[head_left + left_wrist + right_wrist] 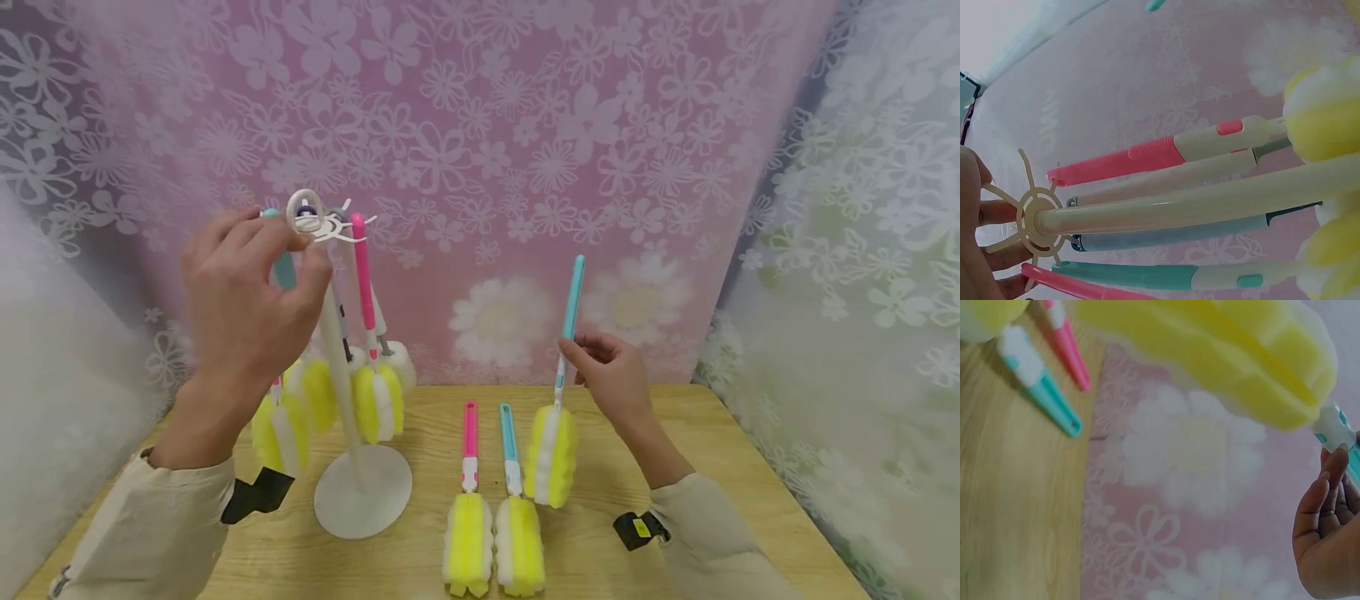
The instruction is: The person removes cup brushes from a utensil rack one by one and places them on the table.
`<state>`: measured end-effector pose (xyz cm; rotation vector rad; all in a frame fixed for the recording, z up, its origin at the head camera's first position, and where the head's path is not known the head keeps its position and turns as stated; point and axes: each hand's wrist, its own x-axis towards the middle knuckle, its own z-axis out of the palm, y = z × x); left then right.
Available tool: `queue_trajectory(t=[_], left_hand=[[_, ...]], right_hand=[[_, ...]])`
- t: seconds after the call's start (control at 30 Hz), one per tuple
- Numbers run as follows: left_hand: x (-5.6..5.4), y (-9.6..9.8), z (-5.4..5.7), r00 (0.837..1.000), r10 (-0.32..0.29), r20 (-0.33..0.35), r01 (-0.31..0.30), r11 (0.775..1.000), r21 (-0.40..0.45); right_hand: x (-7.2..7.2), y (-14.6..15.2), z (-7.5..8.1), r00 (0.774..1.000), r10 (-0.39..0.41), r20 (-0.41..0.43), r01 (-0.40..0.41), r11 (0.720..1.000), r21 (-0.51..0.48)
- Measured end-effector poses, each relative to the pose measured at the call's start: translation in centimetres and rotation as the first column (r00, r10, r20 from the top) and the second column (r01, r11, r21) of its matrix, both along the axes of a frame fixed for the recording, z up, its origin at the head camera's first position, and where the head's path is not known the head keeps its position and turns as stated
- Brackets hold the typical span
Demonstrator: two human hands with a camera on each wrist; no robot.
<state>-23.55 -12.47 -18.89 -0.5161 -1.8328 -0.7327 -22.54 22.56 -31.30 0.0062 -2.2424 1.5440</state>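
Observation:
My right hand pinches a sponge bottle brush by its teal handle. The brush is upright, its yellow-and-white sponge head down, above the table's right half. My left hand grips the hooked top of a white rack, with fingers behind the hooks in the left wrist view. From the hooks hang several sponge brushes, one with a pink handle, one with a teal handle. The left hand hides part of the hanging handles in the head view.
Two sponge brushes lie on the wooden table between the hands, one with a pink handle, one with a teal handle. The rack's round base stands left of them. A pink flowered curtain hangs behind the table.

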Motion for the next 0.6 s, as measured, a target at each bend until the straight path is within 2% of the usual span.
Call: queue_trajectory(t=[0.13,0.23,0.47,0.6], left_hand=[[0.5,-0.1,0.1,0.999,0.029,0.025,-0.028,0.999,-0.036],[0.9,-0.1,0.2,0.998,0.051,0.033,-0.049,0.997,-0.062],[1.6,0.4,0.3,0.997,0.071,0.040,-0.067,0.995,-0.080],[1.9,0.6,0.3,0.997,0.057,0.055,-0.052,0.996,-0.079]], right_hand=[[0.3,1.5,-1.0,0.996,0.013,0.086,-0.014,1.000,0.015],[0.3,2.3,-1.9,0.984,0.029,0.178,-0.036,0.999,0.038],[0.4,3.1,-5.3,0.919,0.102,0.380,-0.135,0.989,0.062],[0.3,3.0,-7.2,0.890,0.079,0.449,-0.131,0.988,0.086]])
